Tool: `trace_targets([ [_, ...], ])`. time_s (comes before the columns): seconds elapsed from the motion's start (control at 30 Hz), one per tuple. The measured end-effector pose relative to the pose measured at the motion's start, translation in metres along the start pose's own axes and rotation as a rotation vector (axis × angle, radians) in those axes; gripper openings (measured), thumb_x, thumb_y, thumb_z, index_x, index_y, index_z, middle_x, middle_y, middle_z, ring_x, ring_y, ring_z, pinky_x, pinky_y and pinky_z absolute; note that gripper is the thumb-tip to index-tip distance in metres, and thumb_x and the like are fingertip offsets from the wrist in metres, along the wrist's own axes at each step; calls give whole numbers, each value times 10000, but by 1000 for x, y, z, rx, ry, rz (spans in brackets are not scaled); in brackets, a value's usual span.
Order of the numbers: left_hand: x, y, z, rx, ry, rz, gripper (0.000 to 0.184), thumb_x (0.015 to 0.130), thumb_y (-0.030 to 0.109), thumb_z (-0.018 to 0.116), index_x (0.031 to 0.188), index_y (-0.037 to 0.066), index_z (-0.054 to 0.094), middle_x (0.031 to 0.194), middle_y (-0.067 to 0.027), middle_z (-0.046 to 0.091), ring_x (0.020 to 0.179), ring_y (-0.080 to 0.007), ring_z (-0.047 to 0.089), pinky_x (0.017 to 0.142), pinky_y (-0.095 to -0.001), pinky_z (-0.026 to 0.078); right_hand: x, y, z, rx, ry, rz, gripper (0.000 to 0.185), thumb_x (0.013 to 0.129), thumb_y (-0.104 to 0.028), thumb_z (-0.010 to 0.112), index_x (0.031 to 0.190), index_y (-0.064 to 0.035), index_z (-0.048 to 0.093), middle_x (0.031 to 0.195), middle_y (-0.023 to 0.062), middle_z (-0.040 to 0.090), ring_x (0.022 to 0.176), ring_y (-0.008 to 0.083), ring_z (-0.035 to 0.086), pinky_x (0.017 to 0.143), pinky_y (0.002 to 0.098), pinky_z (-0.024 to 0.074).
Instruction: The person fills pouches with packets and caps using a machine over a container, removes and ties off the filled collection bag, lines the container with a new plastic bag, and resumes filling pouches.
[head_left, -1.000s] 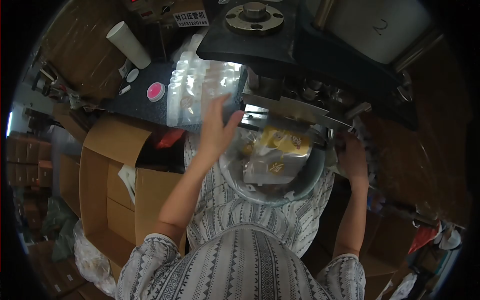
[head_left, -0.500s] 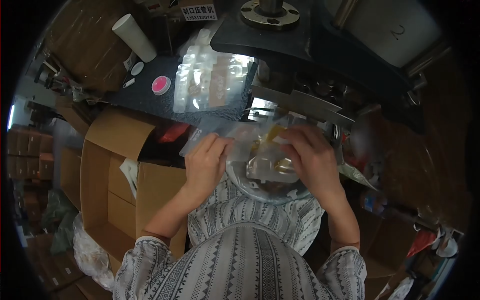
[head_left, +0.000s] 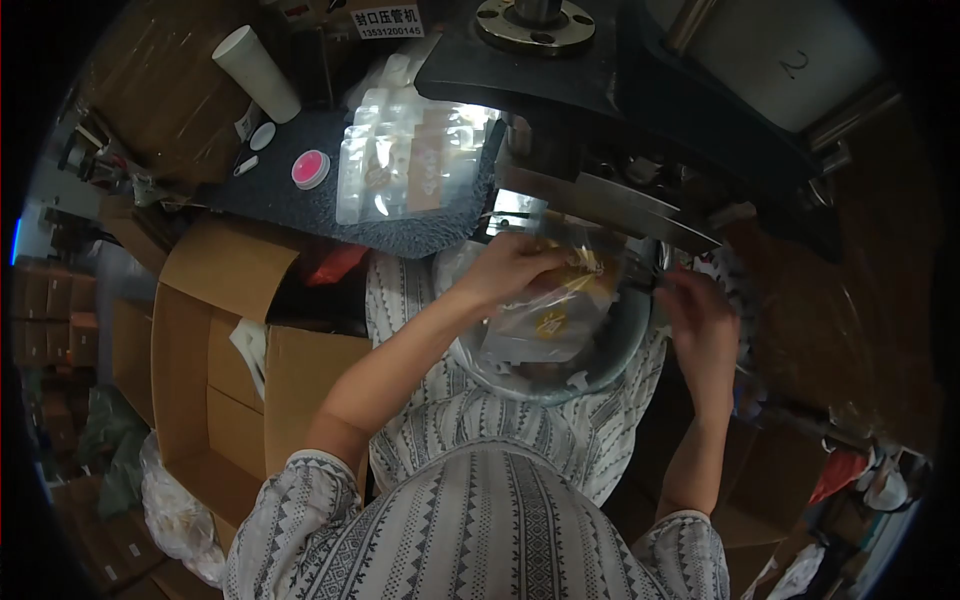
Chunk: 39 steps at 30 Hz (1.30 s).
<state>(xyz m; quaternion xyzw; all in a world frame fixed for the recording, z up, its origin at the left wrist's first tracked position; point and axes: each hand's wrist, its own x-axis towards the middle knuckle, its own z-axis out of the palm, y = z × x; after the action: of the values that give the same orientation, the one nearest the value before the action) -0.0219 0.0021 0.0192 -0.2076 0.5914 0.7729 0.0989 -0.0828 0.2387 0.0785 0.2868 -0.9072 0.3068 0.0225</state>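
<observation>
Machinery [head_left: 650,120] looms above a round basin [head_left: 622,352] at the person's lap [head_left: 415,418]. Over it lies a clear, yellow-printed pouch [head_left: 535,335], its top close to the machinery. The left hand [head_left: 505,272], half curled, touches the pouch's upper left; whether it pinches, I cannot tell. The right hand [head_left: 703,320] curls loosely right of the pouch, grip unclear.

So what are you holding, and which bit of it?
The left grip holds the clear plastic pouch with yellow print near its upper left corner, as pictured. Whether the right grip holds anything can't be told.
</observation>
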Motion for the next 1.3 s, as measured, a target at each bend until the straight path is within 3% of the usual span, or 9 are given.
trace_targets([
  [0.1, 4, -18, -5, 91, 17, 85, 322, 916, 227, 618, 1047, -67, 627, 888, -74, 663, 745, -110, 626, 615, -219, 499, 9, 69, 13, -492, 200, 70, 311, 795, -107, 657, 1093, -68, 575, 881, 169, 641, 813, 361, 630, 721, 428, 515],
  [0.27, -14, 3, -85, 848, 643, 592, 514, 896, 435, 573, 1148, -12, 583, 1216, -247, 542, 1046, -324, 583, 847, -395, 457, 10, 81, 14, -277, 31, 216, 279, 804, -78, 603, 1077, -56, 549, 936, 228, 631, 882, 432, 607, 745, 501, 495],
  [0.33, -8, -26, -102, 1783, 912, 678, 544, 883, 422, 579, 1241, 20, 502, 1335, -222, 438, 1160, -326, 501, 935, -426, 390, 10, 83, 10, -245, 34, 208, 272, 803, -69, 595, 1069, -47, 544, 942, 243, 628, 884, 444, 602, 743, 511, 489],
  [0.47, -50, -29, -93, 1472, 629, 653, 404, 845, 210, 648, 1185, 32, 523, 1151, -158, 544, 1048, -349, 534, 910, -455, 383, -2, 83, 4, -243, 19, 297, 197, 828, -74, 585, 1021, -32, 581, 886, 235, 636, 843, 434, 609, 710, 470, 489],
  [0.63, -89, -13, -69, 1211, 847, 707, 92, 743, 60, 664, 828, 90, 647, 751, -79, 595, 632, -303, 593, 528, -366, 452, 1, 13, -18, 163, -6, 341, 250, 808, -37, 623, 1057, -18, 598, 915, 186, 639, 768, 362, 632, 689, 417, 503],
  [0.7, -100, -3, -46, 1197, 812, 704, 88, 741, 59, 669, 822, 88, 648, 742, -77, 594, 638, -300, 596, 539, -365, 456, 7, -30, -8, 307, -92, -115, 239, 814, -50, 647, 1049, -20, 622, 937, 134, 633, 739, 306, 617, 683, 386, 506],
  [0.97, -103, -10, -25, 1090, 458, 759, 64, 745, 65, 675, 803, 78, 649, 725, -73, 594, 641, -291, 608, 538, -368, 463, 18, -53, 31, 344, -208, -372, 287, 804, -27, 655, 1089, -27, 617, 991, 128, 629, 832, 287, 632, 729, 357, 509],
  [1.07, -88, -26, -21, 1078, 302, 635, 62, 803, 105, 654, 844, 60, 666, 753, -94, 624, 633, -267, 622, 537, -349, 468, 19, -47, 29, 444, -287, -217, 319, 806, -54, 677, 1119, -37, 618, 980, 114, 655, 853, 245, 643, 742, 334, 510],
  [1.3, -26, -10, 4, 165, 21, -5, 324, 902, 275, 625, 967, -42, 649, 781, -94, 667, 698, -102, 645, 573, -249, 494, 5, -11, 10, 156, -45, -49, 337, 809, -109, 694, 1132, -50, 617, 963, 120, 655, 860, 187, 644, 732, 314, 495],
])
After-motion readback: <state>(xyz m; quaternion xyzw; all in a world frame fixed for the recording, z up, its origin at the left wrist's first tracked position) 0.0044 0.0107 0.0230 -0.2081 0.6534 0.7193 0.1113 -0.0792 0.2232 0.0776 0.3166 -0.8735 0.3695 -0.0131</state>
